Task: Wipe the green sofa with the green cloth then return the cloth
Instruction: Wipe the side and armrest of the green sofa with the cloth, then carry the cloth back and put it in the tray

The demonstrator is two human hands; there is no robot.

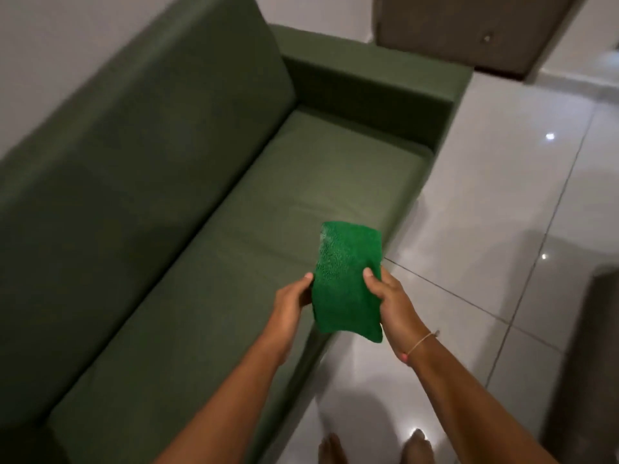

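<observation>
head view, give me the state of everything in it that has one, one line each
green cloth: folded into a thick pad, held up in the air, not touching the seat
left hand: gripping the cloth's left edge
right hand: gripping the cloth's right edge, thumb on top
green sofa: seat bare, nothing lying on it
door: cannot tell, only partly in view

Your green cloth (345,283): nubby, rough terry weave, matt. Green sofa (187,202) beside it: smooth matt upholstery fabric. Floor (502,202) right of the sofa: glossy pale tile.
</observation>
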